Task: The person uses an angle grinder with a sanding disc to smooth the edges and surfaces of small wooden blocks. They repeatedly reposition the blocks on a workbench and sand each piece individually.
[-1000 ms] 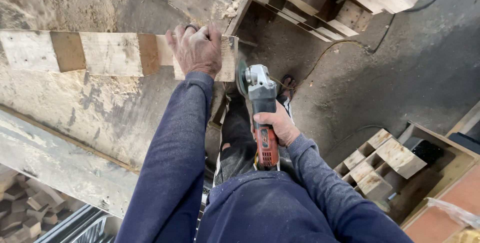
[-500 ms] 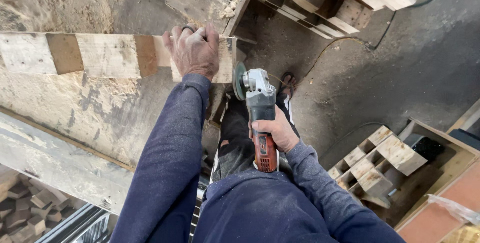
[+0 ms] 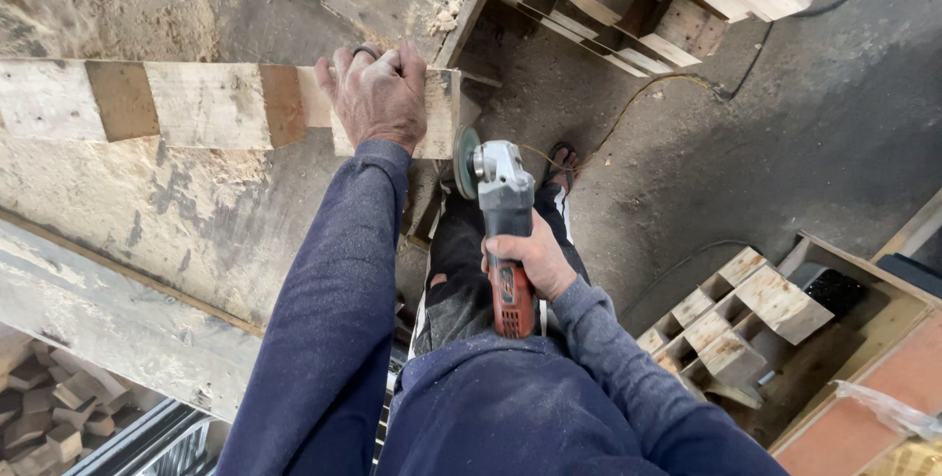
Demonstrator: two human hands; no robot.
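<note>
My left hand (image 3: 378,93) pins the pale wood plank (image 3: 211,103) mid-frame, right hand (image 3: 525,260) grips the red-handled grey angle grinder (image 3: 500,211) w/ disc near the plank end; a slip could nick fingers.

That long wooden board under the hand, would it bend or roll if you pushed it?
The board is probably stiff: it looks thick and lies straight under the left hand. It likely slides, not rolls, since it is flat. Its end juts past the bench beside the grinder held by the right hand, so it might tip if let go.
</note>
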